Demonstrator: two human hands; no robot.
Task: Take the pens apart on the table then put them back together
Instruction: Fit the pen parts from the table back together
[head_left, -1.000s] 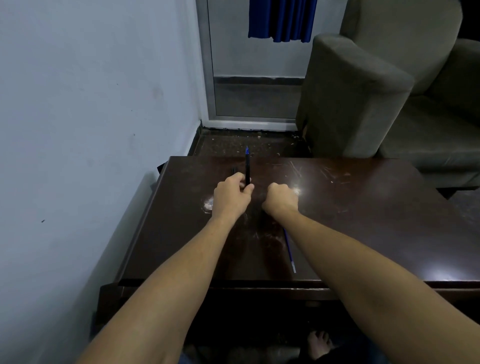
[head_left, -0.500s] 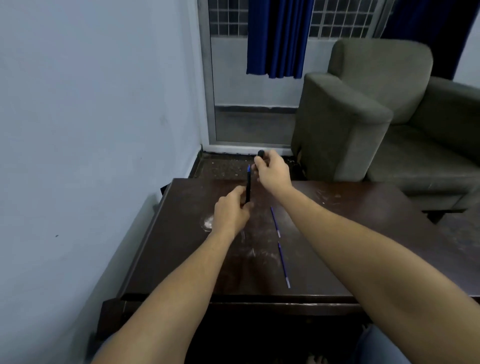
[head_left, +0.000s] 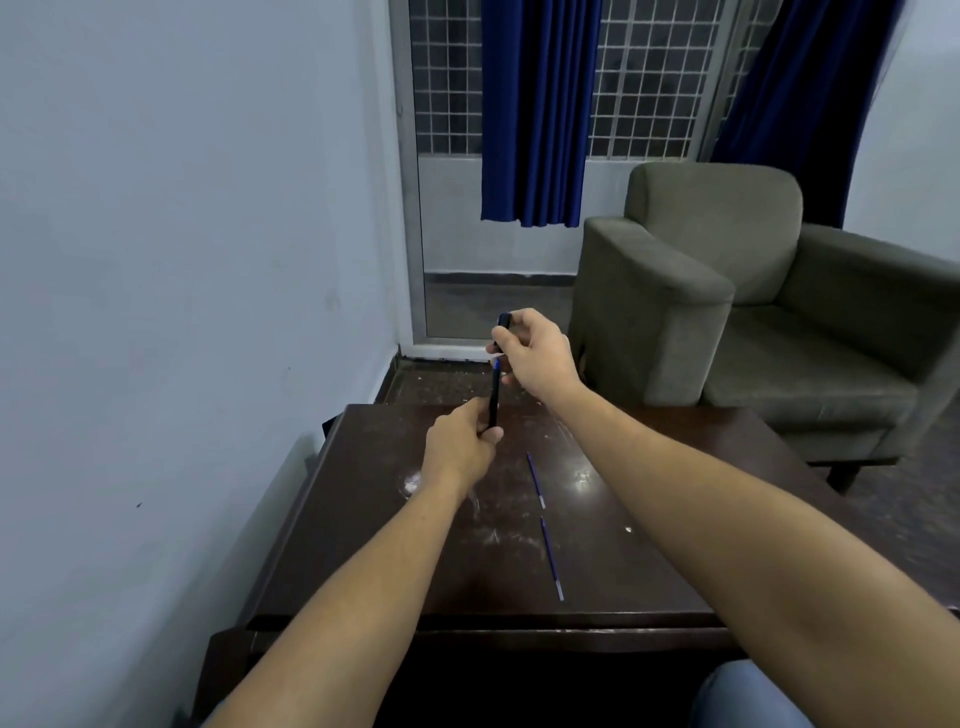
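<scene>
My left hand (head_left: 460, 449) grips the lower end of a dark pen barrel (head_left: 493, 400), held upright above the far edge of the dark wooden table (head_left: 675, 545). My right hand (head_left: 535, 353) holds a dark pen cap (head_left: 503, 327) right over the barrel's blue tip. Two thin blue refills lie on the table in a line: one farther away (head_left: 535, 479), one nearer (head_left: 551, 557).
A white wall runs along the table's left side. A grey-green armchair (head_left: 727, 312) stands behind the table to the right. Blue curtains (head_left: 535, 114) hang over a barred window and door beyond. A white smudge (head_left: 411, 483) marks the tabletop near my left wrist.
My right hand rose from the table with the cap and came to the top of the barrel. The view tilted upward, and both hands lifted a little off the table.
</scene>
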